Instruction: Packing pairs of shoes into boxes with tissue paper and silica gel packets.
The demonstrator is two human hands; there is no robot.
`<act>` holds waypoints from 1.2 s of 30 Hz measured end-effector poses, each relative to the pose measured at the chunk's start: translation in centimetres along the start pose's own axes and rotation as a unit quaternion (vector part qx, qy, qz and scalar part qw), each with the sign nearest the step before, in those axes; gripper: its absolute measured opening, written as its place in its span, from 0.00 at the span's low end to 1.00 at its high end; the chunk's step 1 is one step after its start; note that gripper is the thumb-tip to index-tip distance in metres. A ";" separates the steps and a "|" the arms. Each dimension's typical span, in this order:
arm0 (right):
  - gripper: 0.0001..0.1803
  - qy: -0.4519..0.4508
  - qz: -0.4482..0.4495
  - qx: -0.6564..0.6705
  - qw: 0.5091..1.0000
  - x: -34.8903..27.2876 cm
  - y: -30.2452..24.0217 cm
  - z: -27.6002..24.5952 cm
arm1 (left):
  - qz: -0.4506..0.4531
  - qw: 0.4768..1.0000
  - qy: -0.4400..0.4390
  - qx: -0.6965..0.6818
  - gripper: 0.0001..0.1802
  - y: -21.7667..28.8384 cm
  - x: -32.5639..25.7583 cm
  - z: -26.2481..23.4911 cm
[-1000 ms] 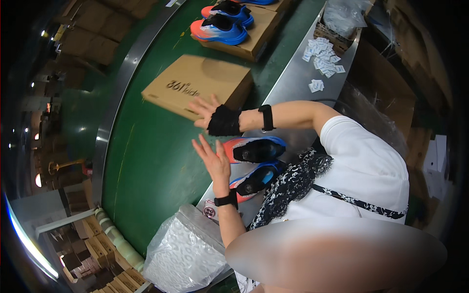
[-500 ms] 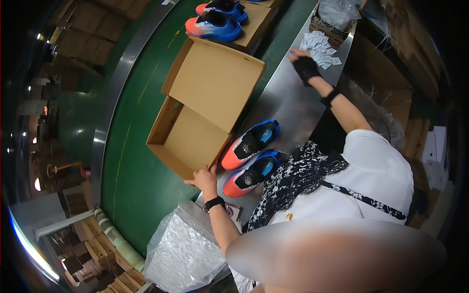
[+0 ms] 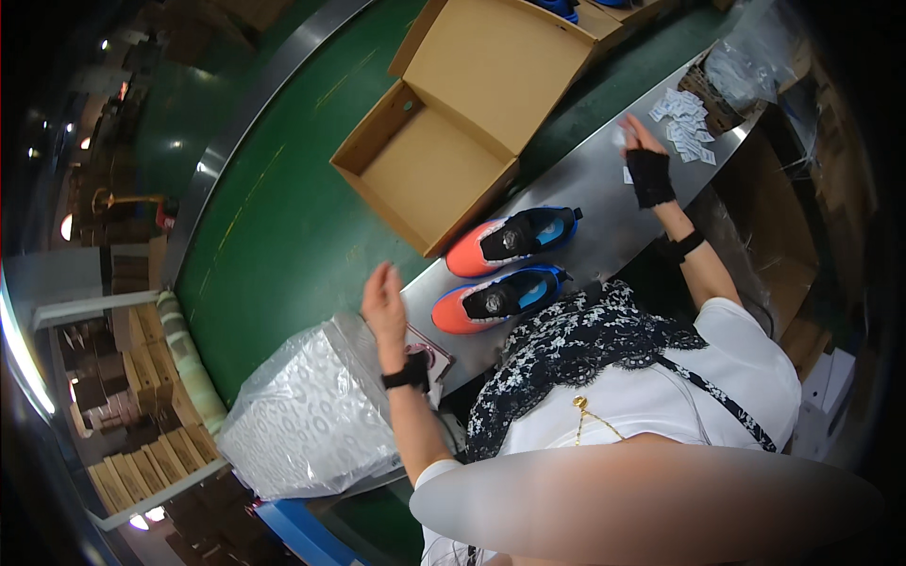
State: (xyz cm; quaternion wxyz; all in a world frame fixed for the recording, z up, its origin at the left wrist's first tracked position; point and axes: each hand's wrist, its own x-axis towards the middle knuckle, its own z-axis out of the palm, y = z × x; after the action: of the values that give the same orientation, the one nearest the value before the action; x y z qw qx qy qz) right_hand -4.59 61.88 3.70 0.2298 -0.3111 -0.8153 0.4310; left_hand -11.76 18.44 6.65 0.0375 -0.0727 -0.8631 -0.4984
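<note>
My left hand (image 3: 382,307) is bare, off the box and above the green conveyor belt's edge, fingers stretched out and holding nothing. My right hand (image 3: 647,165), in a black fingerless glove, is over the steel ledge beside a pile of small white sachets (image 3: 687,124). At its fingertips is a pale, blurred small white sachet (image 3: 620,137). Between my hands, two coral-and-blue sneakers (image 3: 500,300) lie side by side on the ledge, stuffing in their openings. Beyond them an open brown shoebox (image 3: 439,156) stands on the belt, lid folded back, nothing inside.
A clear plastic bag of patterned wrapping paper (image 3: 311,415) lies at the near left, beside my left forearm. At the far right stands a basket (image 3: 708,94) with clear plastic bags. More blue shoes (image 3: 557,8) sit beyond the shoebox. Cartons fill shelves at the left.
My left hand has let go of the shoebox's near corner and drawn away from it. My right hand has come off the sachet pile with a sachet. The view has shifted.
</note>
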 end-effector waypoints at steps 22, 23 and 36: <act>0.17 -0.470 -0.324 -0.069 0.818 -3.5 -11.5 19.5 | -0.387 0.784 0.120 0.470 0.25 -8.3 -14.3 -19.0; 0.15 -0.454 -0.339 -0.025 0.824 -3.5 -12.6 17.7 | -0.392 0.781 0.122 0.470 0.25 -7.8 -13.9 -18.9; 0.21 -0.255 -0.206 -0.241 0.914 -1.3 8.9 7.2 | -0.165 0.733 0.410 0.517 0.16 -2.8 -9.6 -25.2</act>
State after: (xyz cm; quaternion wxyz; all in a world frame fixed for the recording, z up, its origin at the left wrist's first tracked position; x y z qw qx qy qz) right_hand -5.58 60.79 -7.71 0.0159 -0.0623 -0.9713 0.2290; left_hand -2.91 -5.63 15.53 0.3370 0.3130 -0.8868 0.0447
